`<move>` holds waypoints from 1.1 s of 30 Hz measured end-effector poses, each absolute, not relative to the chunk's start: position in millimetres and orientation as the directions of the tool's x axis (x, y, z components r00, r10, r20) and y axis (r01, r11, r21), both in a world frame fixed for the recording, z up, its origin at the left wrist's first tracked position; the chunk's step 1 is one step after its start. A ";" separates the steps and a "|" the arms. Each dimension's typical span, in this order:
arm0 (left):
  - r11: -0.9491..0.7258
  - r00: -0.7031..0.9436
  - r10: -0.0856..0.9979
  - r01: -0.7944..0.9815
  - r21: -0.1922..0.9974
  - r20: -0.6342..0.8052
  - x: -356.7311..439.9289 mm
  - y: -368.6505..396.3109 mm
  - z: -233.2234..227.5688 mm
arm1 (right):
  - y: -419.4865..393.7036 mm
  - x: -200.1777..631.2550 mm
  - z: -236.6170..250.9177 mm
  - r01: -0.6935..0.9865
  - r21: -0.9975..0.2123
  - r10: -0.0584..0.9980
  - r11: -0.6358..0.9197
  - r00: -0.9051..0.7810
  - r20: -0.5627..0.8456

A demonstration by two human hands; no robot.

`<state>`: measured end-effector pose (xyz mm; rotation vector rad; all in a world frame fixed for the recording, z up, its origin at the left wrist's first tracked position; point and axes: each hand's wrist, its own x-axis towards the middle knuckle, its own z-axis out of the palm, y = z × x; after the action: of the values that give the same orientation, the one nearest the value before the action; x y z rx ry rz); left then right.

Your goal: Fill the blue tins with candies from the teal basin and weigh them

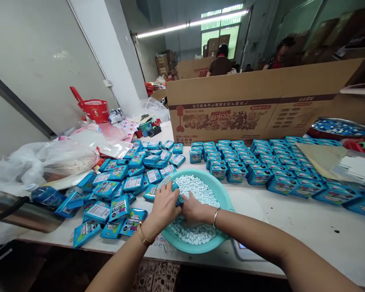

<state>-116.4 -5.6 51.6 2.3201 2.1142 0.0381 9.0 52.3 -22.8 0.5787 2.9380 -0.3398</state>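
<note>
A turquoise plastic basin (226,194) full of small pale candies (197,188) stands at the table's front edge. Over its left side, my left hand (167,202) is wrapped round a small blue candy box (179,199), tilted toward the basin's middle. My right hand (194,209) is low among the candies, its curled fingers against the open side of that box. What those fingers hold is hidden. Left of the basin lies a loose heap of blue candy boxes (135,182), some touching the rim.
Rows of upright blue candy boxes (260,174) stand at right, before a large cardboard carton (228,117). A steel flask (24,211) lies at far left beside plastic bags (48,162). A flat scale-like device (249,251) sits partly under the basin. Two people are visible behind the carton.
</note>
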 end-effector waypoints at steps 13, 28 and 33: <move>-0.234 0.230 0.960 0.972 -0.008 -0.157 -94.1 12.4 33.8 | 78.8 86.9 -14.3 0.590 -0.625 0.685 0.511 -0.719 -0.118; -0.186 0.190 0.969 0.982 0.038 -0.157 -113.2 2.2 12.0 | 84.6 64.0 -66.9 0.366 -0.910 0.981 -0.193 0.078 -0.176; -0.151 0.161 0.972 0.986 0.071 -0.171 -104.6 9.7 10.5 | 86.5 54.9 -85.8 0.353 -0.924 0.984 -0.148 0.142 -0.103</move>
<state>-104.6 9.7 10.5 2.2612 1.9301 -0.1261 54.9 86.5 -85.8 2.7725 2.2363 -1.7189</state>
